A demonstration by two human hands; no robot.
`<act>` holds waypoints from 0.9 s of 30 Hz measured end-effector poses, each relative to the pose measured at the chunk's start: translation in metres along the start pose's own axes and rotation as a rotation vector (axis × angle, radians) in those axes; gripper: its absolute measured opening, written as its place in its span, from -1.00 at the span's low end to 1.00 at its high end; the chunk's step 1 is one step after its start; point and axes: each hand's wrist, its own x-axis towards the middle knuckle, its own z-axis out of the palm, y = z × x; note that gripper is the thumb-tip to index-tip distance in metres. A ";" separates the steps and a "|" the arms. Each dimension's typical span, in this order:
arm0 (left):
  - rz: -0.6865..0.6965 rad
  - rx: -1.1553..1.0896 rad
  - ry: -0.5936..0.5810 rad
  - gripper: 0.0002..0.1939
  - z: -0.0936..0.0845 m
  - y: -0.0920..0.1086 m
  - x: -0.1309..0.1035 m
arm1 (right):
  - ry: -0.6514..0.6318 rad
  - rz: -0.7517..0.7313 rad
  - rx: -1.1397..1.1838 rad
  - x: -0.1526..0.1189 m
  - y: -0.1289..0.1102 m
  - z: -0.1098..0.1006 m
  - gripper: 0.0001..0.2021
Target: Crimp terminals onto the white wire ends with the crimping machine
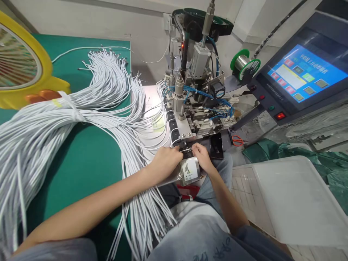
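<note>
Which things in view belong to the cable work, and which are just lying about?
Likely part of the job: white cables; machine, with left hand and right hand at its front; wire spool; lit touchscreen.

Apparently just lying about: phone; red-handled scissors, though possibly a tool; yellow duck-shaped item.

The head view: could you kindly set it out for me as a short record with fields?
Left hand: curled at the front of the machine; its grip is hidden
Right hand: beside the left, at a small metallic piece too small to identify
White cables: many gathered by a white tie, spread over the green table
Screen: lit blue, right of the machine
Phone: dark
Scissors: orange handles, right of the phone
</note>
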 end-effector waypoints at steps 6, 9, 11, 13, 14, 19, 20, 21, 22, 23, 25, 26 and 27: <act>-0.068 0.006 0.060 -0.81 0.003 -0.008 0.004 | 0.255 -0.014 -0.019 -0.032 -0.019 -0.008 -0.78; -0.121 0.014 0.107 -0.74 0.003 -0.013 0.008 | 0.251 -0.054 -0.088 -0.079 -0.039 0.002 -0.78; -0.135 0.007 0.102 -0.72 0.003 -0.015 0.011 | -0.016 -0.071 -0.142 -0.108 -0.048 0.017 -0.81; -0.144 0.001 0.088 -0.72 0.002 -0.016 0.012 | -0.261 -0.030 -0.173 -0.126 -0.049 0.036 -0.85; -0.149 0.000 0.081 -0.73 0.001 -0.016 0.012 | -0.364 -0.019 -0.168 -0.131 -0.048 0.044 -0.87; -0.196 0.027 0.084 -0.71 -0.005 -0.011 0.009 | -0.497 -0.039 -0.184 -0.127 -0.041 0.061 -0.88; -0.208 0.029 0.097 -0.71 -0.007 -0.008 0.007 | -0.470 -0.045 -0.210 -0.127 -0.043 0.058 -0.87; -0.210 0.018 0.109 -0.71 -0.009 -0.004 0.006 | -0.449 -0.046 -0.234 -0.127 -0.045 0.055 -0.86; -0.191 -0.014 0.123 -0.71 -0.011 0.000 0.003 | -0.439 -0.041 -0.249 -0.128 -0.048 0.050 -0.85; -0.143 -0.073 0.141 -0.71 -0.013 0.005 0.001 | -0.439 -0.035 -0.254 -0.129 -0.051 0.044 -0.84; 0.039 -0.265 0.184 -0.68 -0.016 0.016 -0.005 | -0.435 -0.027 -0.252 -0.130 -0.057 0.029 -0.82; 0.156 -0.387 0.202 -0.67 -0.016 0.021 -0.008 | -0.419 -0.026 -0.258 -0.130 -0.059 0.020 -0.82; 0.262 -0.507 0.206 -0.67 -0.016 0.025 -0.010 | -0.389 -0.024 -0.269 -0.129 -0.061 0.011 -0.81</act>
